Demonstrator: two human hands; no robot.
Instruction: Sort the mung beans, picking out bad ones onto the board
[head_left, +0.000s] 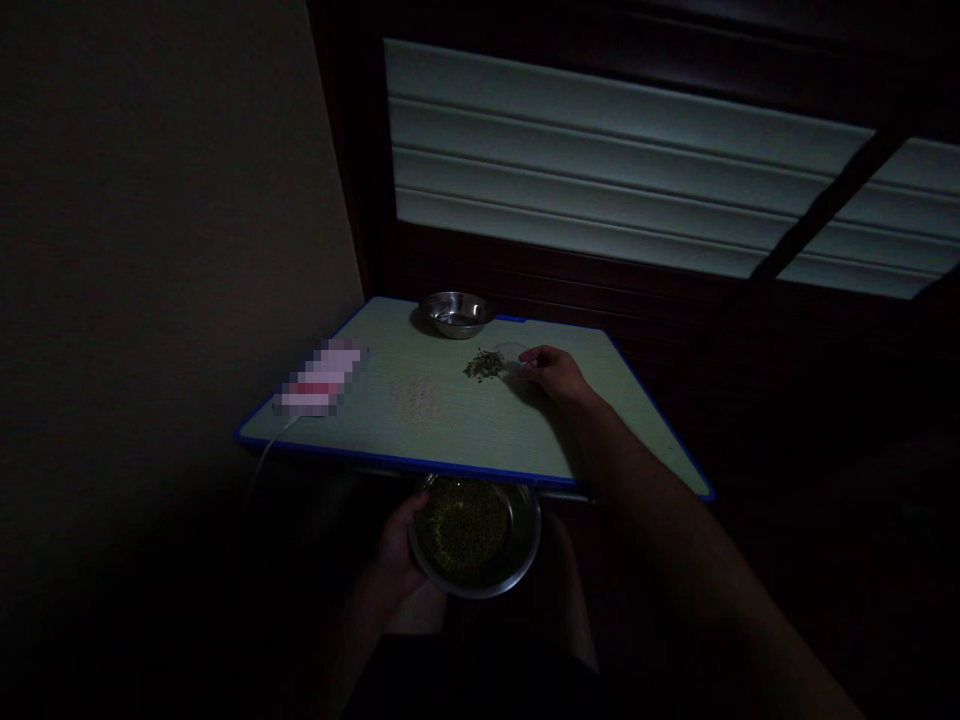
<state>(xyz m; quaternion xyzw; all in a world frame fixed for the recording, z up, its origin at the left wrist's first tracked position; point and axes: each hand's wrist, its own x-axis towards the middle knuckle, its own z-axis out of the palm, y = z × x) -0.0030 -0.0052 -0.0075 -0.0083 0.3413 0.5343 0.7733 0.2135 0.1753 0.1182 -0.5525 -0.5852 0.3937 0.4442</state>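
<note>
My left hand (405, 540) grips the left rim of a steel bowl (530, 540) below the table's near edge, over my lap. Small green grains (466, 530), which look like mung beans, fill much of the bowl. Above the tabletop, my right hand (553, 373) has thumb and fingers pinched together; what is between them, if anything, is too small and dark to make out. Just left of those fingertips lies a loose heap of dark bits (484, 365). A thin patch of pale grains (417, 398) is spread nearer to me on the left.
A second steel bowl (456, 318) stands at the back of the blue-edged table (480, 440). On the left lies a blurred-out flat pink object (321, 378) with a white cable (264, 455). Behind are dark wood and pale slatted panels (585, 170); a wall rises left. The light is dim.
</note>
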